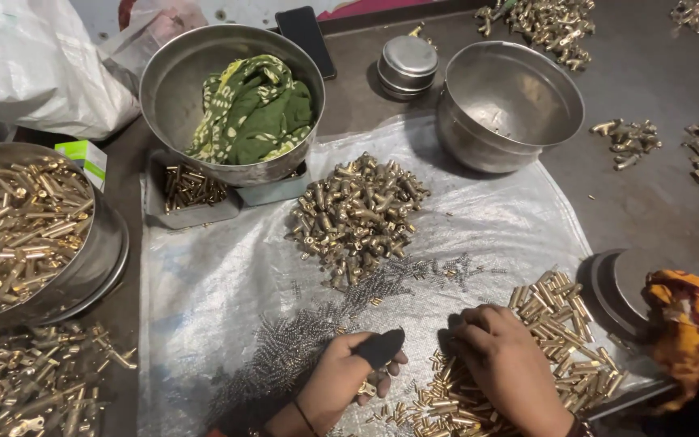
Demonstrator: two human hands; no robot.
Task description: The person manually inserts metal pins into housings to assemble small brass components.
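My left hand point(348, 374) rests low on the grey plastic sheet point(204, 283), fingers curled around a small brass part, with a black cover on one finger. My right hand point(505, 362) lies palm down on a pile of brass tubes point(564, 324) at the lower right, fingers bent among them; what it holds is hidden. Thin grey metal springs point(301, 336) are scattered just left of my left hand. A heap of short brass fittings point(357, 212) sits in the middle of the sheet, beyond both hands.
A steel bowl with a green cloth point(236, 101) stands at the back, an empty steel bowl point(510, 101) to its right. A steel pan full of brass tubes point(18, 226) sits at left. Loose brass parts point(34, 380) lie lower left and at right.
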